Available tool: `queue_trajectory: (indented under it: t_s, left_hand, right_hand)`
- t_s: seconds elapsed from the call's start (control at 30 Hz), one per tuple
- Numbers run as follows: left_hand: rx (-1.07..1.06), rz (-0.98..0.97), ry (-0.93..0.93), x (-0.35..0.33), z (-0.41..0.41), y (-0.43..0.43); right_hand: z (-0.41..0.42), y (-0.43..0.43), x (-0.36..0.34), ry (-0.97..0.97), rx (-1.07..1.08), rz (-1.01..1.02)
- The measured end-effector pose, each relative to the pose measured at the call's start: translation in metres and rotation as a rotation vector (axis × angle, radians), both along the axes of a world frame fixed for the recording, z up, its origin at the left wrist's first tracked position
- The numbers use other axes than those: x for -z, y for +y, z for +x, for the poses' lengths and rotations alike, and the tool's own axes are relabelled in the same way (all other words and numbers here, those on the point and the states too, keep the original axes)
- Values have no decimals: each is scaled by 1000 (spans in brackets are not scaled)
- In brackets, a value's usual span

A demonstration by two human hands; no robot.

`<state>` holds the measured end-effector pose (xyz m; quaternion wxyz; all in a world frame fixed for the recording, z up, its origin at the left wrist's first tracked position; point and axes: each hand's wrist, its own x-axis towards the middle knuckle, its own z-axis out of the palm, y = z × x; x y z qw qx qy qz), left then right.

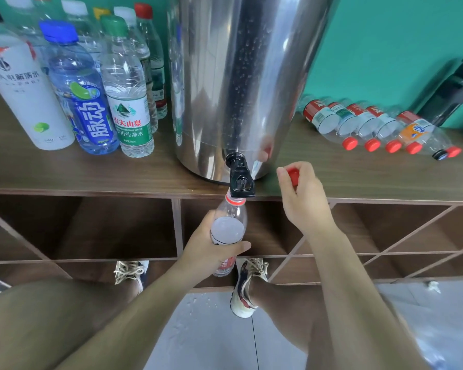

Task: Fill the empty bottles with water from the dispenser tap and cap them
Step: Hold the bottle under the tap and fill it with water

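Item 1, bottle (229, 228): clear plastic, red neck ring, uncapped; mouth sits directly beneath the spout of the tap (241, 177), just touching or nearly so (contact cannot be told); body hangs in front of the open shelf compartments below the counter (91, 172).

Item 2, left hand (211, 249): wrapped round the bottle's middle, thumb lying across the front, fingers curled behind; the neck and shoulder stand clear above the grasp, the red-labelled base pokes out below it.

Item 3, right hand (302, 198): pinches a red cap (293, 175) between thumb and curled fingers; held just right of the tap, over the counter edge, apart from the bottle.

Item 4, dispenser (241, 76): steel drum on the counter, droplets on its wall; black tap at its base.

Item 5, left of the drum: upright capped bottles, among them a white bottle (24, 97), a blue-capped bottle (83, 102) and a green-capped bottle (129, 110).

Item 6, right of the drum: a row of bottles (372, 126) lying on their sides, caps toward the viewer; a dark flask (449, 94) behind them.

Item 7, floor (198, 316): grey tile, spattered with water.
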<state>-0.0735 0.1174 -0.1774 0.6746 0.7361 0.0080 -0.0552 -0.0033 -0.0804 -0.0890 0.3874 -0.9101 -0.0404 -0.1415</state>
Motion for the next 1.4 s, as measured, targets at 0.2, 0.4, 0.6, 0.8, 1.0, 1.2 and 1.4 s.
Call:
queue_trajectory:
  t_s: [0.2, 0.4, 0.6, 0.8, 1.0, 1.2, 1.4]
  left_hand:
    - [3, -9, -9, 3, 1, -1]
    - [3, 2, -8, 5, 2, -1]
    - [13, 27, -2, 6, 3, 0]
    - [10, -2, 5, 6, 2, -1]
    - [7, 1, -68, 7, 5, -2]
    - [24, 10, -65, 5, 5, -3]
    - [8, -24, -2, 8, 4, -1]
  right_hand:
    - [19, 2, 17, 29, 74, -320]
    - [22, -5, 16, 69, 92, -364]
    - [14, -13, 20, -88, 116, -210]
    - [-22, 6, -4, -623, -55, 89]
    - [-57, 52, -28, -533, -358, 127]
    - [-53, 60, -24, -628, -357, 120]
    - [-47, 34, -23, -643, -373, 121]
